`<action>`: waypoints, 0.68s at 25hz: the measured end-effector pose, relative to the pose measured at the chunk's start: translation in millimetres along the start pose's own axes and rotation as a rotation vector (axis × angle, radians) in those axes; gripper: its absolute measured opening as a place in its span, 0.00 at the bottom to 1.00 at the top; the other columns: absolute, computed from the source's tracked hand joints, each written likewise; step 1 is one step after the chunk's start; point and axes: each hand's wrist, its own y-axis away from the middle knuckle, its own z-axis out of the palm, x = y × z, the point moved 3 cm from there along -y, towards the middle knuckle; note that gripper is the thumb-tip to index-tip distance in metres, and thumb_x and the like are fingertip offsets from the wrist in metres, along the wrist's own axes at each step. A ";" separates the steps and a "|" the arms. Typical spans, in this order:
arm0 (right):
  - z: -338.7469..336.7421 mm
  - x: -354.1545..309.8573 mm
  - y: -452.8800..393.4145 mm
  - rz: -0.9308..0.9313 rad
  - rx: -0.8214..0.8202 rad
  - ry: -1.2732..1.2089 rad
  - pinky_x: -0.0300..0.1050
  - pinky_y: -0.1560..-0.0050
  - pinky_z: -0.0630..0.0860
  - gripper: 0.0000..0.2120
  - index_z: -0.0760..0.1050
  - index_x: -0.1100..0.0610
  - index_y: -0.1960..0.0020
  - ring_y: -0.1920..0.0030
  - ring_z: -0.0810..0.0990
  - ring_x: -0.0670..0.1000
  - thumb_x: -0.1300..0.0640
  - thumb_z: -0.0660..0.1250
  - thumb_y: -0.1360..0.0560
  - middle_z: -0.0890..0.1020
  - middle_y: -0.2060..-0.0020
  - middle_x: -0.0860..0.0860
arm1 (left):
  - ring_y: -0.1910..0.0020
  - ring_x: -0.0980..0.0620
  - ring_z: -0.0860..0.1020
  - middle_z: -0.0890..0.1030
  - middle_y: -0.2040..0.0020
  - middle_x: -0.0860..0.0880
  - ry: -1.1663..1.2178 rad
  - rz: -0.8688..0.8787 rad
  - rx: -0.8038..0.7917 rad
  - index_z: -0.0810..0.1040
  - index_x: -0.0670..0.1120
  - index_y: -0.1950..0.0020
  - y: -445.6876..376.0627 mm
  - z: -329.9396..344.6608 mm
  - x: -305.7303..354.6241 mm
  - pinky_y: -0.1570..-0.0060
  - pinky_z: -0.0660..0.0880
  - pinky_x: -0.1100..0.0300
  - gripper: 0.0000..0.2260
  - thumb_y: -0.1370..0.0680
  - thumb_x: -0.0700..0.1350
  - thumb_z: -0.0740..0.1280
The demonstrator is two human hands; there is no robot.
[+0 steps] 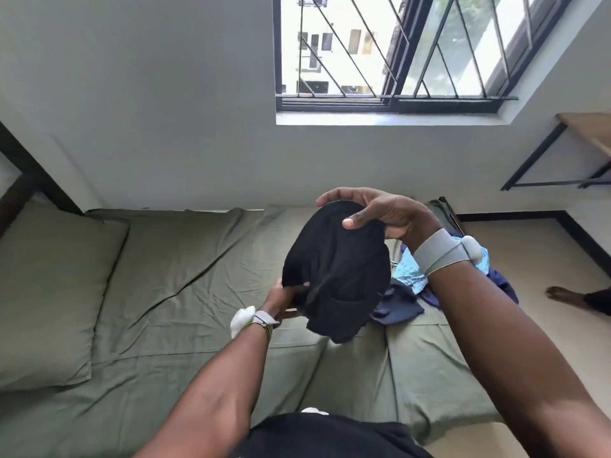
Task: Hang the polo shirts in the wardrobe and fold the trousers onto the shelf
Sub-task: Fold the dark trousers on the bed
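Black garment [337, 269] is hanging bunched in the air above the bed [198, 266], and I am holding it up between both hands. I cannot tell from this view whether it is a polo shirt or a pair of trousers; no collar, waistband or leg is showing, only dark folds.

My right hand [380, 216] is gripping the top of the bundle, fingers arched over it and the thumb pressing into the front. My left hand [286, 299] is pinching the lower left edge, its fingers curled into the cloth.

I am judging the fabric to be soft and light: it is drooping freely between the two grips and a loose flap is hanging below. It will not hold any shape by itself, so I would be looking for a seam or hem to take hold of, shoulders if it proves a shirt, waistband if trousers, and shaking it open before hanging or folding.

Just behind it, to the right on the bed, a small pile of clothes [406, 292] is waiting, light blue and navy pieces among them. An olive pillow [49, 292] is lying at the left end. A barred window [390, 51] is letting in daylight above, and a wooden desk [588, 130] corner is showing at the right edge. No wardrobe is in view.
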 end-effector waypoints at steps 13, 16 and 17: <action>-80.2 150.6 30.9 0.667 1.086 1.286 0.54 0.40 0.66 0.17 0.74 0.56 0.40 0.40 0.70 0.59 0.58 0.60 0.28 0.73 0.40 0.58 | 0.48 0.35 0.80 0.83 0.48 0.36 -0.752 0.345 0.975 0.84 0.41 0.49 17.7 -147.8 163.7 0.50 0.76 0.52 0.13 0.26 0.38 0.62; -91.7 138.3 34.4 0.474 1.509 0.657 0.51 0.45 0.72 0.17 0.71 0.63 0.36 0.40 0.75 0.64 0.61 0.57 0.24 0.75 0.39 0.64 | 0.59 0.42 0.83 0.83 0.55 0.40 -1.058 0.002 0.574 0.82 0.39 0.55 1.6 -149.1 151.4 0.61 0.78 0.57 0.08 0.26 0.40 0.63; -98.0 143.0 35.8 0.450 1.478 0.494 0.49 0.45 0.72 0.19 0.69 0.66 0.33 0.38 0.75 0.64 0.60 0.57 0.22 0.74 0.36 0.65 | 0.66 0.45 0.83 0.82 0.59 0.41 -1.067 -0.125 0.356 0.80 0.39 0.58 1.8 -143.5 142.7 0.67 0.77 0.60 0.08 0.25 0.41 0.63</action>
